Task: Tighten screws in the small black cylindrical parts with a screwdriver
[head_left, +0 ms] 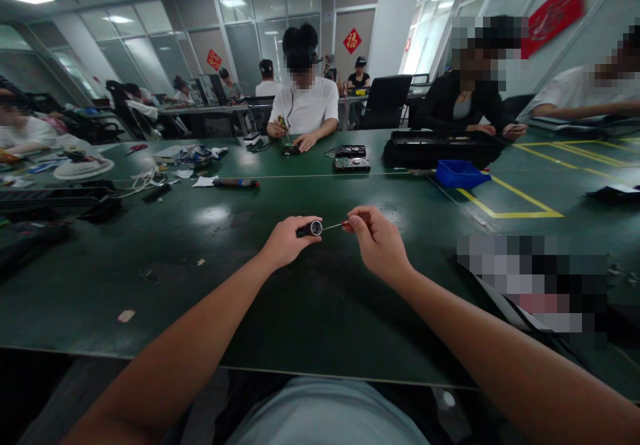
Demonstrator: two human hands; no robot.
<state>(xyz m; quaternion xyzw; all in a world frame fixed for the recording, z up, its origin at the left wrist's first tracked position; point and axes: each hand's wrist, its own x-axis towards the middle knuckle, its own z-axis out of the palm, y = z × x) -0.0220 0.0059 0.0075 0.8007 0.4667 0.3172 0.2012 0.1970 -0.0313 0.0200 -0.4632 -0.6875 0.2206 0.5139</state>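
Between the thumb and fingers of my left hand (289, 242) is a small black cylinder (315, 228) with a pale ring round its end, perhaps a flashlight head; its open end faces me and to the right. My right hand (377, 238) is closed round the reddish handle of a screwdriver (334, 226). The thin metal shaft points left, and its tip is at the rim of the cylinder. Whether the tip touches the rim or lies inside it, I cannot make out. Both hands are above the green table (300, 318).
Across the table a person in a white shirt (305, 108) works on a small dark part. Hard drives (352, 164), a blue bin (461, 173) and a long black case (443, 148) lie beyond my hands. Cables, a dark pen-like tool (236, 182) and a white fan (83, 167) are at left.
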